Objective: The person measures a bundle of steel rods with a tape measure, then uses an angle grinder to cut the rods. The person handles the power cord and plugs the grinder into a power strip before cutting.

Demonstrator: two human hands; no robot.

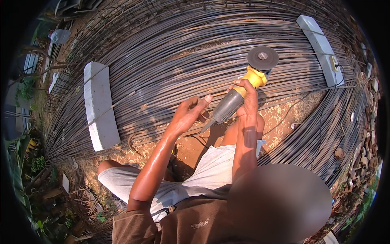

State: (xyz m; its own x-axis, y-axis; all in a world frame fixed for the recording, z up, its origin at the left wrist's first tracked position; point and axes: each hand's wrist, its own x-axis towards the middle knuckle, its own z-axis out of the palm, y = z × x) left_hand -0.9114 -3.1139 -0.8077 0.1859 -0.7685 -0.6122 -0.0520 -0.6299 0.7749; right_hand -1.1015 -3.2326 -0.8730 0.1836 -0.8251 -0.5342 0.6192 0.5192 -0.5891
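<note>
My right hand (248, 96) is wrapped round a yellow and black angle grinder (230, 106), holding it tilted above my lap. A dark round disc (263, 58) is fitted at the grinder's far end. My left hand (190, 114) hovers just left of the grinder's rear end. Its fingers are loosely bent and apart from the thumb, and I see nothing held in them. From the grinder's back end a dark power cord (196, 134) runs down toward the ground. Long steel reinforcing bars (170, 73) lie in front of me.
Two pale blocks, one on the left (99, 105) and one at the far right (321, 46), sit across the bars with thin rods over them. A yellowish socket (334, 64) rests on the right block. More bars (313, 130) lie to my right; plants (38, 162) grow at left.
</note>
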